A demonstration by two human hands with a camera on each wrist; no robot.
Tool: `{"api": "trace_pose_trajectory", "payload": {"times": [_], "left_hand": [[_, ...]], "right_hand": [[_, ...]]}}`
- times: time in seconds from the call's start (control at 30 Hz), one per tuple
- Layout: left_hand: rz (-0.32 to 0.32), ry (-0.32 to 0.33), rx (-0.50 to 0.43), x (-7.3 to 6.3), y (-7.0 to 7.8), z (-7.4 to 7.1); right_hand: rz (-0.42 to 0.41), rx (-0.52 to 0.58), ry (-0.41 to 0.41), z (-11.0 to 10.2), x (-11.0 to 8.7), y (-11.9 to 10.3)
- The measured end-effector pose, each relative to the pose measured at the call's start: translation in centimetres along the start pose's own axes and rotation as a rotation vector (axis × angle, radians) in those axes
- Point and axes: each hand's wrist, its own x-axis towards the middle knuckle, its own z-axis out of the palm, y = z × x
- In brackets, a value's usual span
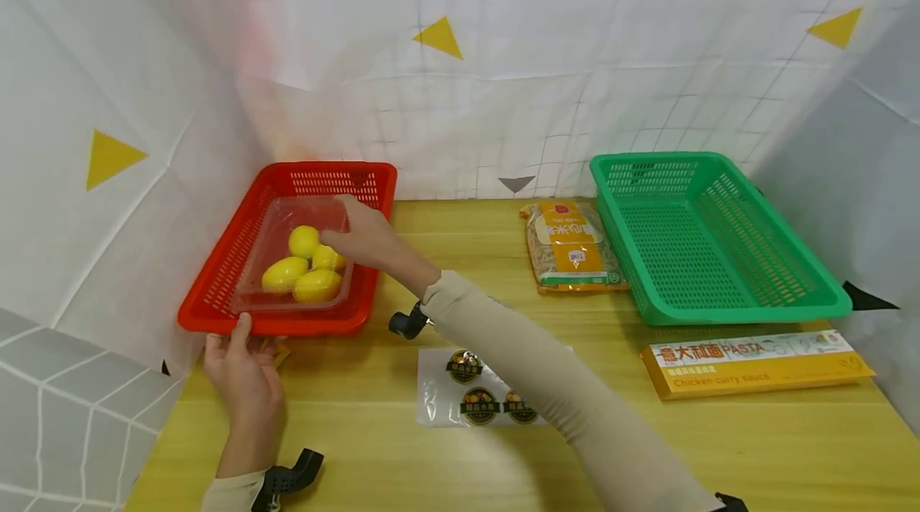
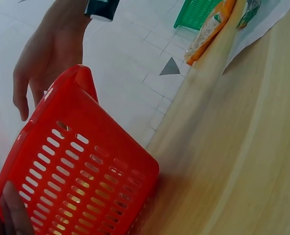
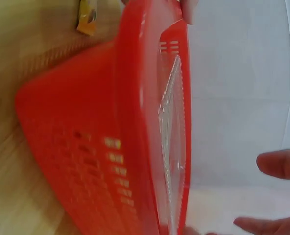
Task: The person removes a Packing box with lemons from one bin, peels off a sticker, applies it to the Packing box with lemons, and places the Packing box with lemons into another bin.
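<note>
Box [image 1: 269,236], long side running away from us, lies below and left of our right hand's [image 1: 362,232] wide-spread fingers; our left hand [image 1: 247,372] pinches the basket's [image 1: 323,327] near rim.

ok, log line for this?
left hand: holds red plastic basket by rim; right hand: above clear rectangular plastic container; in basket: container, four yellow lemons

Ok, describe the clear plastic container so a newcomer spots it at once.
On the wood-grain table, find the red basket at the left. Inside it is a rectangular clear plastic container, with four lemons showing through. Unlike the slotted basket around it, the container is colourless and see-through.
</note>
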Motion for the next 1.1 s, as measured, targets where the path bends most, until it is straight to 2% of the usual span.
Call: {"api": "trace_pose_trajectory", "payload": {"times": [0.3,0.47,0.6,0.77,0.97,1.1], "left_hand": [[-0.007,0.018,0.008,-0.2,0.1,-0.3],[0.010,0.011,0.018,-0.2,0.1,-0.4],[0.014,0.019,0.021,-0.2,0.1,-0.3],[0.026,0.017,0.025,-0.4,-0.1,-0.2],[0.036,0.012,0.049,-0.3,-0.1,-0.2],[0.034,0.014,0.063,-0.3,-0.1,0.0]], "right_hand": [[0.247,0.317,0.130,2.7,1.3,0.0],[0.379,0.398,0.159,4.2,1.7,0.0],[0.475,0.418,0.188,5.6,1.9,-0.1],[0.532,0.450,0.235,6.9,2.1,0.2],[0.545,0.549,0.285,8.0,2.0,0.5],[0.558,0.572,0.313,8.1,2.1,0.6]]}}
